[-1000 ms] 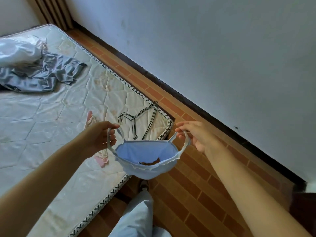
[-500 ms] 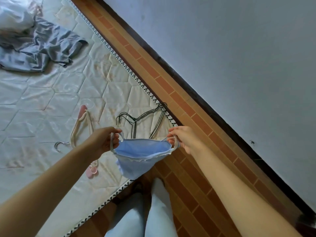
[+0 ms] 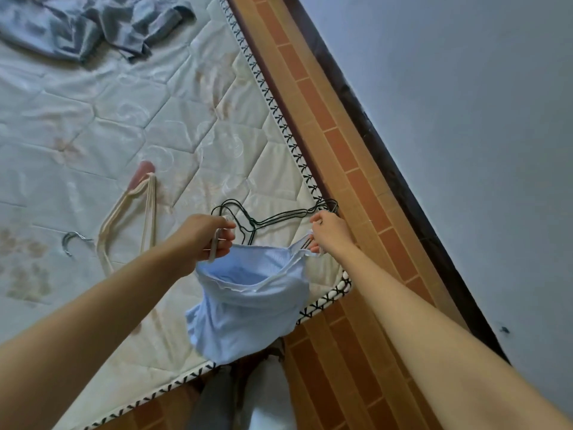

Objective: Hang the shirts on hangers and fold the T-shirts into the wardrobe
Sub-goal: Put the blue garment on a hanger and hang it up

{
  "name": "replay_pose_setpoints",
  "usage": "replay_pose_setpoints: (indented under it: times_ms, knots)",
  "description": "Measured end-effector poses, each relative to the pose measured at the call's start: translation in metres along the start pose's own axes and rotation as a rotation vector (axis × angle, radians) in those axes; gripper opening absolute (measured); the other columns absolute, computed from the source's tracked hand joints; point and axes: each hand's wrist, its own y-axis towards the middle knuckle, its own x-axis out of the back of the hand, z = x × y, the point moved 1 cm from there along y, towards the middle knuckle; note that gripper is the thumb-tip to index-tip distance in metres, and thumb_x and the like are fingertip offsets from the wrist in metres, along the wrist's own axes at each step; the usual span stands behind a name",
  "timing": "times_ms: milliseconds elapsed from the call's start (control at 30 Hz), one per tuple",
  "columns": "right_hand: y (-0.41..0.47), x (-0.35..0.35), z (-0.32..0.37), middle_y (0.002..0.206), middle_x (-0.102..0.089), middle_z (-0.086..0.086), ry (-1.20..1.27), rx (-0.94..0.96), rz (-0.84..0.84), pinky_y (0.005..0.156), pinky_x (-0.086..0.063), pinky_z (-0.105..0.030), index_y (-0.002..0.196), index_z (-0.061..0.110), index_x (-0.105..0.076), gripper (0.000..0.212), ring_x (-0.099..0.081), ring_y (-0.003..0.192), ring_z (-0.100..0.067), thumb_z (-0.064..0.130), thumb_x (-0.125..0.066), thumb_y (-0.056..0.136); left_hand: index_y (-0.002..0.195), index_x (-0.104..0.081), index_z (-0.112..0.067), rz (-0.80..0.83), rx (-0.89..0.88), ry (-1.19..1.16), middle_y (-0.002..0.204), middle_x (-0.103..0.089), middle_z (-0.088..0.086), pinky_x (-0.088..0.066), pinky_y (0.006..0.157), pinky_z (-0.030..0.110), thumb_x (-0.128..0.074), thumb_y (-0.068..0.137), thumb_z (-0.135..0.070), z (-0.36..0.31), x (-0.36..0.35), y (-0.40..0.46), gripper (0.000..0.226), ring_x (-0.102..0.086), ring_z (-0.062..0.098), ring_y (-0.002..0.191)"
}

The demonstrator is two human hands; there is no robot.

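A small light blue strappy top point(image 3: 251, 308) hangs between my hands over the mattress corner. My left hand point(image 3: 207, 235) grips one shoulder strap; my right hand point(image 3: 330, 232) pinches the other strap. The top's body droops down and its neck opening faces me. Just beyond my hands, black wire hangers point(image 3: 273, 218) lie on the mattress point(image 3: 93, 135). A cream hanger with a metal hook point(image 3: 130, 212) lies to the left, over a pink one.
A crumpled grey garment point(image 3: 102, 23) lies at the mattress's far end. Orange-brown tiled floor point(image 3: 350, 181) runs along the right of the mattress, bounded by a dark skirting and a pale wall point(image 3: 465, 119). My legs show at the bottom.
My hands have come closer together and lowered towards the mattress, so the top now sags longer. The view has tilted down, pushing the grey garment up to the frame's top edge.
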Motion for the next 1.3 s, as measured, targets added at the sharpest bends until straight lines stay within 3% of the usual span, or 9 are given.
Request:
replay_pose_setpoints:
  times_ms: [167, 400, 533, 667, 767, 867, 1033, 1167, 1300]
  knots:
    - [0.065, -0.024, -0.002, 0.118, -0.062, -0.014, -0.497, 0.229, -0.108, 0.074, -0.046, -0.035, 0.118, 0.01, -0.061, 0.025, -0.061, 0.102, -0.034, 0.008, -0.046, 0.098, 0.091, -0.064, -0.004, -0.012, -0.017, -0.052, 0.051, -0.058, -0.001, -0.051, 0.051, 0.02, -0.055, 0.095, -0.006, -0.004, -0.007, 0.04, 0.01, -0.052, 0.01, 0.042]
    - [0.108, -0.058, -0.012, 0.115, -0.051, -0.011, -0.736, 0.381, -0.093, 0.065, -0.037, -0.032, 0.116, 0.012, -0.057, 0.023, -0.062, 0.087, -0.032, 0.01, -0.053, 0.094, 0.09, -0.063, -0.005, -0.046, 0.026, -0.076, 0.051, -0.057, 0.0, -0.048, 0.054, 0.024, -0.05, 0.096, -0.004, 0.005, -0.012, 0.074, 0.014, -0.051, 0.011, 0.042]
    - [0.111, -0.064, -0.014, 0.097, -0.053, -0.01, -0.798, 0.583, -0.152, 0.053, -0.038, -0.032, 0.097, 0.006, -0.058, 0.012, -0.059, 0.066, -0.032, 0.002, -0.059, 0.086, 0.092, -0.064, -0.004, -0.062, 0.028, -0.094, 0.05, -0.057, 0.0, -0.05, 0.048, 0.021, -0.049, 0.097, -0.004, 0.011, -0.01, 0.075, 0.016, -0.052, 0.01, 0.042]
    - [0.107, -0.067, -0.018, 0.06, -0.047, -0.004, -0.874, 0.749, -0.202, 0.037, -0.028, -0.02, 0.064, 0.008, -0.053, 0.035, -0.034, 0.041, -0.019, -0.006, -0.083, 0.055, 0.096, -0.065, -0.004, -0.063, 0.026, -0.105, 0.051, -0.057, 0.001, -0.052, 0.045, 0.021, -0.05, 0.097, -0.006, 0.016, -0.004, 0.062, 0.016, -0.053, 0.01, 0.041]
    - [0.102, -0.065, -0.018, 0.058, -0.051, -0.002, -0.959, 0.77, -0.199, 0.036, -0.025, -0.019, 0.06, 0.01, -0.057, 0.037, -0.046, 0.046, -0.018, 0.003, -0.089, 0.043, 0.096, -0.066, -0.003, -0.046, 0.015, -0.095, 0.054, -0.057, 0.003, -0.053, 0.046, 0.022, -0.051, 0.097, -0.007, 0.018, 0.003, 0.046, 0.016, -0.052, 0.011, 0.042]
    - [0.096, -0.06, -0.015, 0.059, -0.053, -0.003, -1.0, 0.769, -0.17, 0.035, -0.033, -0.022, 0.066, 0.01, -0.059, 0.033, -0.052, 0.055, -0.02, 0.013, -0.087, 0.048, 0.093, -0.068, -0.004, -0.021, -0.008, -0.051, 0.054, -0.056, 0.003, -0.054, 0.048, 0.024, -0.052, 0.096, -0.008, 0.018, 0.008, 0.029, 0.017, -0.051, 0.012, 0.043]
    - [0.076, -0.044, -0.009, 0.077, -0.057, -0.002, -0.855, 0.613, 0.05, 0.056, -0.04, -0.032, 0.092, 0.013, -0.049, 0.005, -0.056, 0.071, -0.027, 0.014, -0.053, 0.09, 0.09, -0.068, -0.003, 0.02, -0.016, -0.013, 0.055, -0.056, 0.004, -0.054, 0.048, 0.024, -0.055, 0.095, -0.009, 0.006, 0.017, 0.001, 0.015, -0.051, 0.013, 0.044]
    - [0.031, -0.018, -0.008, 0.092, -0.07, -0.001, -0.642, 0.57, 0.104, 0.072, -0.05, -0.033, 0.098, 0.018, -0.068, 0.011, -0.063, 0.087, -0.02, 0.025, -0.06, 0.095, 0.092, -0.068, -0.003, 0.052, -0.035, 0.003, 0.054, -0.056, 0.004, -0.053, 0.047, 0.024, -0.053, 0.097, -0.009, -0.006, 0.026, -0.029, 0.017, -0.05, 0.013, 0.044]
    - [-0.038, 0.013, -0.002, 0.086, -0.072, 0.006, -0.604, 0.526, 0.156, 0.067, -0.044, -0.027, 0.098, 0.021, -0.072, 0.014, -0.058, 0.076, -0.008, 0.031, -0.063, 0.094, 0.092, -0.069, -0.001, 0.11, -0.051, 0.035, 0.055, -0.056, 0.005, -0.05, 0.044, 0.024, -0.052, 0.097, -0.008, -0.015, 0.036, -0.077, 0.019, -0.051, 0.014, 0.044]
